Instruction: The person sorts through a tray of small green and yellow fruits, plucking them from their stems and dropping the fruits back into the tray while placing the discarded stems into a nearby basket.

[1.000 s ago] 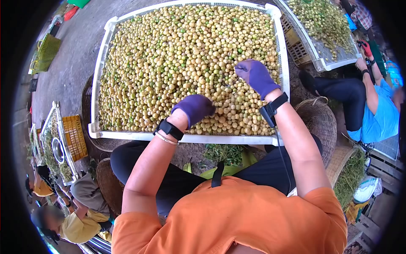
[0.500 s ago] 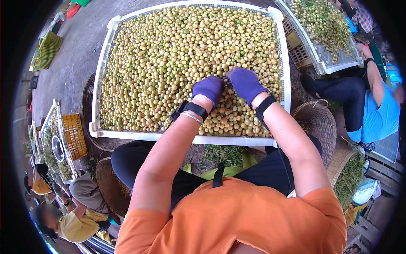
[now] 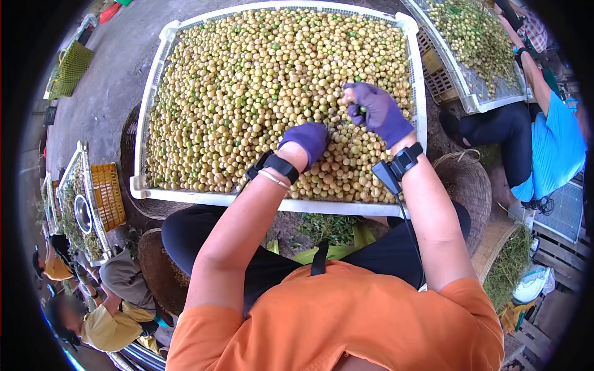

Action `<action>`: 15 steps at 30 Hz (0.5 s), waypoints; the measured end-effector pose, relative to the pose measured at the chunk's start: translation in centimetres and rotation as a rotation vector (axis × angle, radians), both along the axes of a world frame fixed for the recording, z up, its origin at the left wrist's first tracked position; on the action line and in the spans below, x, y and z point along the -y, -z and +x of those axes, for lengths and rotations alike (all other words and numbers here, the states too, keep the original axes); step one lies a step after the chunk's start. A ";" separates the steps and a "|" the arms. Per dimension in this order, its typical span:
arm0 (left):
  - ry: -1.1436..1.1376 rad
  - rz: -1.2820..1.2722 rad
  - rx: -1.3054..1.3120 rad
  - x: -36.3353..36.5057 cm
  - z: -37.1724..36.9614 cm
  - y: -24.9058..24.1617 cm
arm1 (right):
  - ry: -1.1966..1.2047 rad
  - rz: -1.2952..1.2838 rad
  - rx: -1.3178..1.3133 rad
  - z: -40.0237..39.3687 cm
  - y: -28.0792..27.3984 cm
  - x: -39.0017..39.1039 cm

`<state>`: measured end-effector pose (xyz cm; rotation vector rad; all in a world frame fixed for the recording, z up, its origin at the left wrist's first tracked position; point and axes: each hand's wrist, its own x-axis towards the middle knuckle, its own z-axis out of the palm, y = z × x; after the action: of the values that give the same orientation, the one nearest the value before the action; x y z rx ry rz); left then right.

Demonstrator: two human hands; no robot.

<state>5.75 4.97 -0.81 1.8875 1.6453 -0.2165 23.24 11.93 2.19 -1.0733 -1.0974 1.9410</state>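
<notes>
A white mesh-bottomed tray (image 3: 247, 201) in front of me is heaped with small round yellow-green fruits (image 3: 247, 99), a few of them bright green. My left hand (image 3: 307, 141), in a purple glove with a dark band at the wrist, rests low on the fruits. Its fingers curl under and are hidden, so what they grip cannot be seen. To its right my right hand (image 3: 378, 116), gloved the same way, is raised above the heap. Its bent fingers stand apart from the thumb, bare fingertips showing, with nothing visible between them.
Woven baskets stand under the tray's sides, one basket (image 3: 464, 185) at right. Another fruit tray (image 3: 476, 102) lies at upper right beside a person in blue (image 3: 560, 145). At left are a yellow crate (image 3: 108, 196) and a person in yellow (image 3: 114, 328). Cut greenery (image 3: 510, 266) lies at right.
My right hand has lifted off the fruits, turned, and parted its fingers. My left hand has stayed in nearly the same place, rolled slightly. The person in blue has shifted an arm.
</notes>
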 end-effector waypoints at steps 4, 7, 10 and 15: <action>0.039 0.008 0.045 -1.1 -2.2 0.0 | -0.244 0.704 0.599 -3.8 2.1 0.3; -0.232 0.223 0.223 -1.3 -2.3 -0.6 | -0.406 1.001 0.950 -3.3 4.7 -0.7; -0.209 0.053 0.001 -2.5 -1.9 -0.9 | -0.208 1.045 1.087 -0.8 3.8 -1.2; 0.026 -0.001 -0.035 -2.2 -3.9 -0.7 | -0.323 1.071 0.984 2.1 2.1 -1.0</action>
<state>1.84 7.19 -0.09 1.9153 1.6437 -0.2628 25.33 12.94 0.05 -1.1877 -2.5255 0.5915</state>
